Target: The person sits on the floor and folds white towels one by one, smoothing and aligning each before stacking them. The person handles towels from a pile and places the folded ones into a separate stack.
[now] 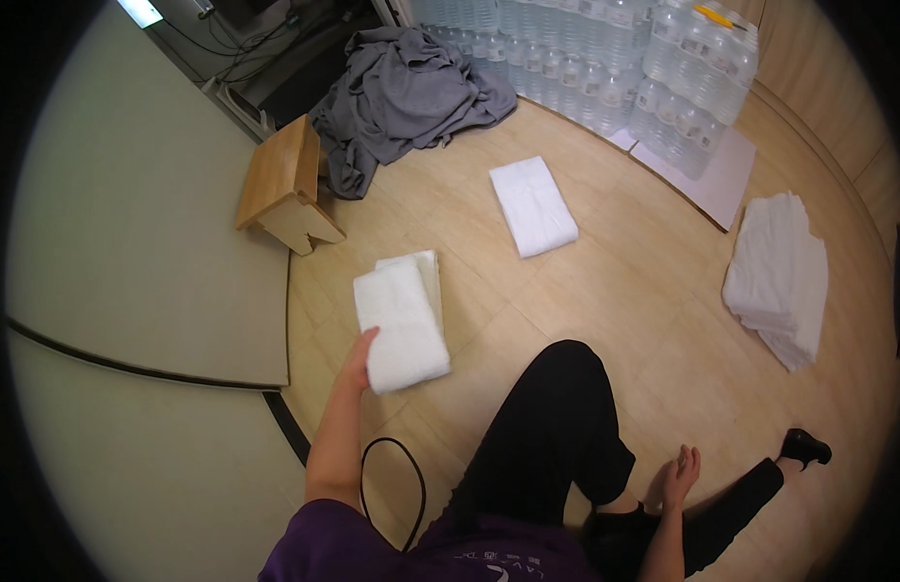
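My left hand (pixel 364 356) grips the near left edge of a folded white towel (pixel 402 324). Another folded white towel (pixel 431 280) shows partly from behind it; whether it lies beneath or is also held, I cannot tell. Beside my bent leg, at the lower right, my right hand (pixel 683 473) has its fingers apart and holds nothing. Farther forward, a folded white towel (pixel 535 206) lies flat on the tiled floor. A stack of folded white cloths (pixel 777 280) rests on the floor at the right.
A wooden stool (pixel 293 189) stands by the pale panel (pixel 151 218) at left. Behind it lies a heap of grey cloth (pixel 413 94). Packs of water bottles (pixel 588 65) stand at the back, an orange-handled tool (pixel 715 16) on top. A black cable loop (pixel 423 480) is near my left arm.
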Action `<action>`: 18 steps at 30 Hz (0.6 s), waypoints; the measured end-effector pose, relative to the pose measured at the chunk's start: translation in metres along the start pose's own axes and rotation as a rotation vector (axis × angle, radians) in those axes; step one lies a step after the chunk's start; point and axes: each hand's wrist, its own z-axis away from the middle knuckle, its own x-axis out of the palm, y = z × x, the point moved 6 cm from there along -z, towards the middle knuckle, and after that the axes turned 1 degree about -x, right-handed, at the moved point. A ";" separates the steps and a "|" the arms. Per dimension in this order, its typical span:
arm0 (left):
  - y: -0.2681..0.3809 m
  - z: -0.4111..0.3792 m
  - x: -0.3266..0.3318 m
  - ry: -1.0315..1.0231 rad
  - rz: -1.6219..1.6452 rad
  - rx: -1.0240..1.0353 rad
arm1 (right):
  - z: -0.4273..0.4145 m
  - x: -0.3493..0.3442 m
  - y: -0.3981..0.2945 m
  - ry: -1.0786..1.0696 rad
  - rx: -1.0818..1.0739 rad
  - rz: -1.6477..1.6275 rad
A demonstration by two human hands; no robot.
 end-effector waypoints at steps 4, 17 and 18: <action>0.065 0.020 0.031 -0.121 0.137 0.044 | -0.002 -0.006 0.012 -0.031 -0.014 -0.012; 0.008 -0.038 0.006 -0.045 -0.173 -0.153 | 0.002 0.000 0.015 -0.072 0.133 -0.126; 0.012 -0.039 0.010 -0.077 -0.150 -0.136 | 0.003 -0.002 0.017 -0.069 0.126 -0.133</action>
